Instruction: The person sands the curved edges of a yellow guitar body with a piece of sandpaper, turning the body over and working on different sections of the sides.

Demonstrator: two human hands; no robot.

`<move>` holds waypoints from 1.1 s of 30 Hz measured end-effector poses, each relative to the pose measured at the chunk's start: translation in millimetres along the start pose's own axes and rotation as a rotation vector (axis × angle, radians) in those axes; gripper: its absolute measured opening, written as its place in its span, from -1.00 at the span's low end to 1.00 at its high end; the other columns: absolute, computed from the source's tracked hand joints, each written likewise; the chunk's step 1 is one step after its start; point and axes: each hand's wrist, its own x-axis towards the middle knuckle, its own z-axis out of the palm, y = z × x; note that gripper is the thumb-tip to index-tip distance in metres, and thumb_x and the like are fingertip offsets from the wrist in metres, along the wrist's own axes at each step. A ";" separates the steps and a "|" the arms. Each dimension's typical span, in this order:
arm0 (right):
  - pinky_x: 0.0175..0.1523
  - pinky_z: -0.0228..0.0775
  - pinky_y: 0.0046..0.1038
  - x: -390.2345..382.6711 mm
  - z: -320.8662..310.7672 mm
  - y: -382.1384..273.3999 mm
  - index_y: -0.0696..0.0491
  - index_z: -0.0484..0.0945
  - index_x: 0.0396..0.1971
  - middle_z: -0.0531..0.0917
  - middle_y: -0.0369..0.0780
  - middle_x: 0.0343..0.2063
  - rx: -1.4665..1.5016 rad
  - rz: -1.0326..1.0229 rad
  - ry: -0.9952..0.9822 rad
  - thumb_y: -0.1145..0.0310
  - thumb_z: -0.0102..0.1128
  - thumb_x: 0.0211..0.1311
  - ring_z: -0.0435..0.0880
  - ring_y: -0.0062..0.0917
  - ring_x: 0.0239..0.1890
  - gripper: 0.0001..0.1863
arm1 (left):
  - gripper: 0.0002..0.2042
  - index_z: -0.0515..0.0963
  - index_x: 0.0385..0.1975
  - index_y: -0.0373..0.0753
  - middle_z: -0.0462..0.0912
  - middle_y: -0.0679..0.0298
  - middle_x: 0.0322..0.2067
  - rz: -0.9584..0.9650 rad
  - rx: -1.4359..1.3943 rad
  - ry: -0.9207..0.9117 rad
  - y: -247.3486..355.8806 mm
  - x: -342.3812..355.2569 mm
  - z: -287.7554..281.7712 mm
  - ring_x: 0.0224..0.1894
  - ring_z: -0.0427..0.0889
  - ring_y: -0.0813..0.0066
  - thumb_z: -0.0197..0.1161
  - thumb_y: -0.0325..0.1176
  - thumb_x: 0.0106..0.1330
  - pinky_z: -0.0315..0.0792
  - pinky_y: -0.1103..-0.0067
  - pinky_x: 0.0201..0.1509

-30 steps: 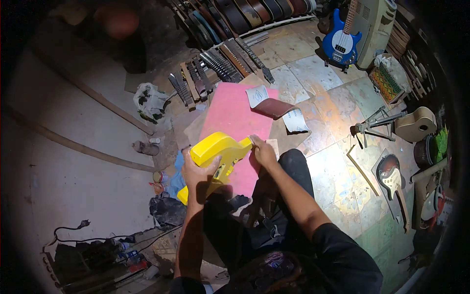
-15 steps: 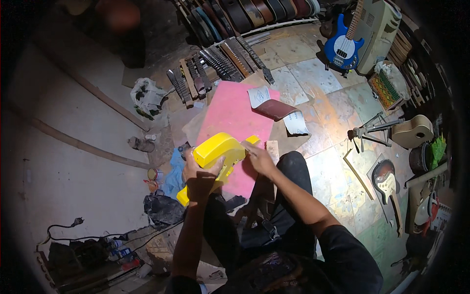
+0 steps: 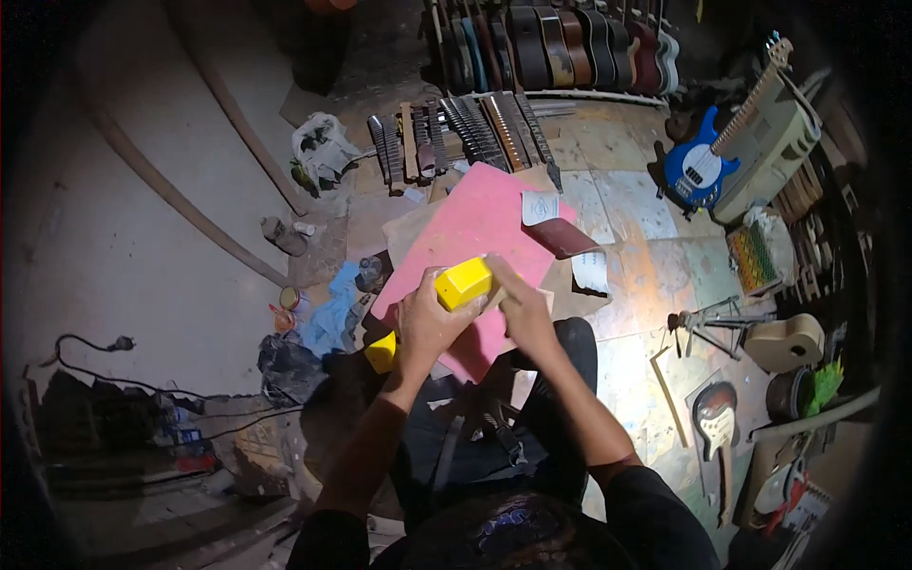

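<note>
A glossy yellow guitar body is held up over a pink sheet, tilted so that mostly its edge faces me. Another yellow end of it shows beside my left wrist; my hands and forearm hide much of the rest. My left hand is closed around the body from the left. My right hand presses at the body's right edge, its fingers blurred by motion. Whatever lies under those fingers is too blurred to make out. A curled strip of sandpaper lies on the sheet's right side.
Several guitar necks lie beyond the sheet, before a row of guitar bodies. A blue bass stands far right. A sunburst guitar lies at right. Blue cloth and a black bag are at left.
The yellow guitar body has turned, so its edge faces me more and less of its side shows. Both hands have shifted right with it. The whole view has also swung.
</note>
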 end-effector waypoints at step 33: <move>0.00 0.59 -0.12 -7.4 -17.5 -109.5 -0.09 0.53 0.33 0.63 0.11 0.08 -0.208 -0.073 -0.051 0.69 0.00 0.18 0.74 0.02 -0.04 -0.31 | -0.43 0.57 -0.01 -0.14 0.76 -0.03 -0.41 0.097 0.048 0.042 -7.8 -27.1 4.6 -0.32 0.76 -0.15 0.54 0.08 0.10 0.60 0.04 -0.24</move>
